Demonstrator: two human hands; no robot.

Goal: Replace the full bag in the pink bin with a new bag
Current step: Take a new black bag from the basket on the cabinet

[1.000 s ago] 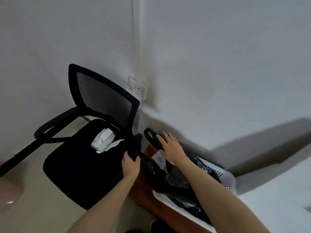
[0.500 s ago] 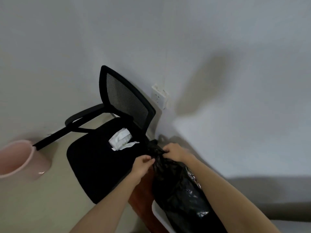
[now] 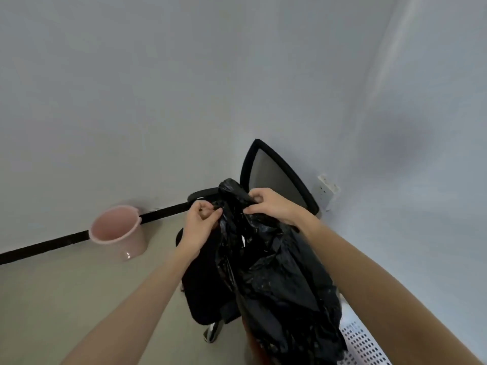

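A black plastic bag (image 3: 274, 280) hangs in front of me, crumpled and long, its lower end reaching the bottom of the view. My left hand (image 3: 199, 227) pinches its top edge on the left side. My right hand (image 3: 271, 205) grips the top on the right, fingers curled over the plastic. The pink bin (image 3: 118, 230) stands on the floor to the left, against the wall, its inside bare pink with no bag in it.
A black mesh office chair (image 3: 274, 177) stands behind the bag, mostly hidden by it. A white perforated basket (image 3: 361, 343) shows at the lower right. A wall socket (image 3: 326, 191) sits at the right. A black baseboard strip (image 3: 52, 245) runs along the left wall.
Both hands have lifted the black bag up out of the basket and hold it higher. My view has swung left, bringing the pink bin fully into sight.
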